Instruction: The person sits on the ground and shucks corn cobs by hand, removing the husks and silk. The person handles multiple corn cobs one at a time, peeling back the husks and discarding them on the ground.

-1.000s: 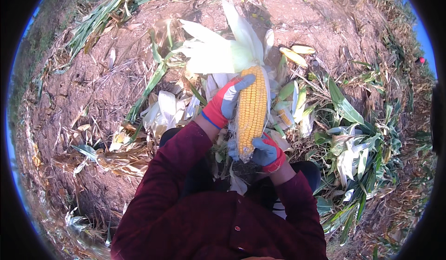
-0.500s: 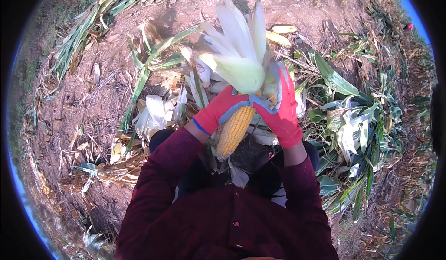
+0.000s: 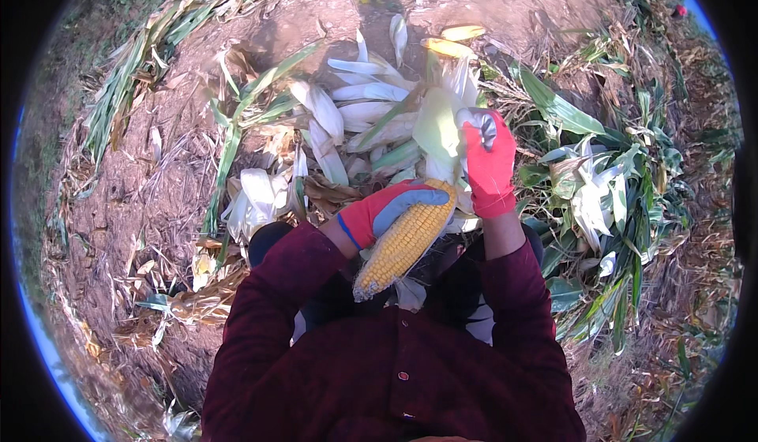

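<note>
My left hand (image 3: 395,209), in a red glove with a blue-grey palm, is wrapped round a bare yellow corn cob (image 3: 407,237). The cob slants over my lap, its pale silky tip toward me, and its kernels are exposed. Just right of the cob's upper end, my right hand (image 3: 488,162) is raised in a matching glove, its fingers curled closed. A pale green corn husk (image 3: 437,126) appears right beside those fingers; whether they grip it is hard to see.
Loose whitish husks (image 3: 363,103) are heaped in front of me. Two yellow cobs (image 3: 450,47) lie on the soil beyond. Green stalks and leaves (image 3: 616,205) pile up at the right, and a row of cut stalks (image 3: 150,55) runs along the far left.
The husk has come away from the cob and sits lower, by the heap. My right hand has moved off the cob and curled closed. The left keeps hold of the cob.
</note>
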Available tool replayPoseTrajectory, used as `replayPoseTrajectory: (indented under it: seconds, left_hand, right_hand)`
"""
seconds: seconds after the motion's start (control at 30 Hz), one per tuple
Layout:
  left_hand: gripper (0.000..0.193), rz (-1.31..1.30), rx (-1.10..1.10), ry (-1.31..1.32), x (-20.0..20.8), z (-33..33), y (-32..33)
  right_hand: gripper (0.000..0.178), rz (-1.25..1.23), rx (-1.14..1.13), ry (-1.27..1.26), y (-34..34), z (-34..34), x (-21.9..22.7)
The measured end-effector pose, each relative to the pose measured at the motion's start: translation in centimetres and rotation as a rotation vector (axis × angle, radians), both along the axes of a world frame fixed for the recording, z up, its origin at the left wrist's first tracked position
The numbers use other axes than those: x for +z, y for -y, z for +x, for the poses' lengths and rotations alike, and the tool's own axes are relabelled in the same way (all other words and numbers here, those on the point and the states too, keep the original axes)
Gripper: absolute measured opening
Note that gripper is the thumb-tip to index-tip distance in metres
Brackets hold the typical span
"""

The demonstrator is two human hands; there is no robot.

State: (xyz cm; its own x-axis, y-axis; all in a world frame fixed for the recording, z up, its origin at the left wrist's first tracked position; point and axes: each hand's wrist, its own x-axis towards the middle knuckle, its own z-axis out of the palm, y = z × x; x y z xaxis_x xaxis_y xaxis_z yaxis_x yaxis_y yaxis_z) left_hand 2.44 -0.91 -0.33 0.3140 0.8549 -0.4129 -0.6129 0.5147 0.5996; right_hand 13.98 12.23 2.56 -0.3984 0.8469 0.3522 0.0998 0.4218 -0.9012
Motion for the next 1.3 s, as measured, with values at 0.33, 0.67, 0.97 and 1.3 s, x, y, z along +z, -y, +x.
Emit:
replayPoseTrajectory:
  seconds: [0.33,0.67,0.97,1.3]
  left_hand:
    - [0.037,0.018,-0.072,-0.031,0.8,0.9,2.0]
    - [0.061,0.163,0.422,0.126,3.1,-7.2,3.0]
    - [0.056,0.336,0.638,-0.122,2.4,-8.9,1.3]
    - [0.053,0.303,0.676,-0.201,2.4,-8.0,0.5]
  right_hand:
    - [0.027,-1.0,0.187,-1.232,-12.7,3.9,-2.8]
    - [0.052,-0.386,-0.643,-1.437,-20.5,21.2,-2.5]
    - [0.043,-0.952,0.504,-0.841,-10.5,6.0,-1.8]
    - [0.055,-0.994,0.923,-0.006,7.0,-2.7,-1.7]
